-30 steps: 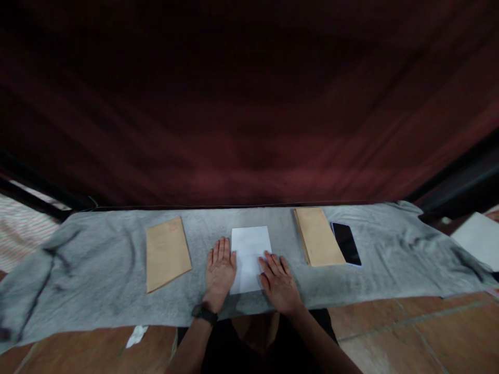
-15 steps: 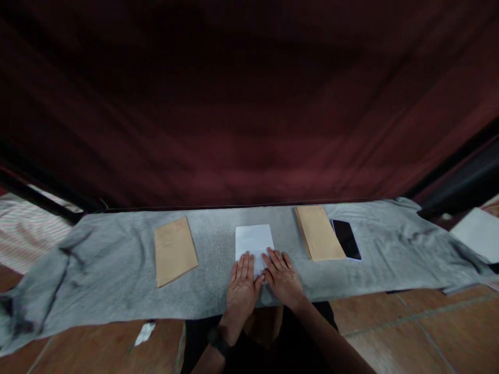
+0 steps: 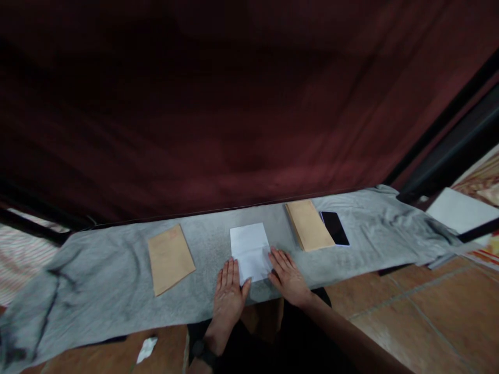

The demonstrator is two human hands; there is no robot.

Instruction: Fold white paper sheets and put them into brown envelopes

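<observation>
A white sheet of paper (image 3: 250, 250) with a faint crease across it lies flat on the grey cloth. My left hand (image 3: 230, 290) rests along its lower left edge, fingers stretched out and the thumb at its near edge. On the opposite side, my right hand (image 3: 288, 278) lies flat with fingers extended, their tips touching the right edge of the sheet. Neither hand grips anything. To the left lies a brown envelope (image 3: 170, 258). A stack of brown envelopes (image 3: 311, 226) sits to the right of the sheet.
A dark-screened phone (image 3: 335, 228) lies beside the envelope stack. Grey cloth (image 3: 113, 280) covers the narrow surface. Behind it rises a dark red fabric wall (image 3: 249, 130). A crumpled white scrap (image 3: 147, 349) is on the tiled floor (image 3: 424, 306), and a white panel (image 3: 463, 210) stands at right.
My hands have moved apart from the middle of the sheet to its two sides, uncovering more of it. The whole view has tilted and shifted slightly.
</observation>
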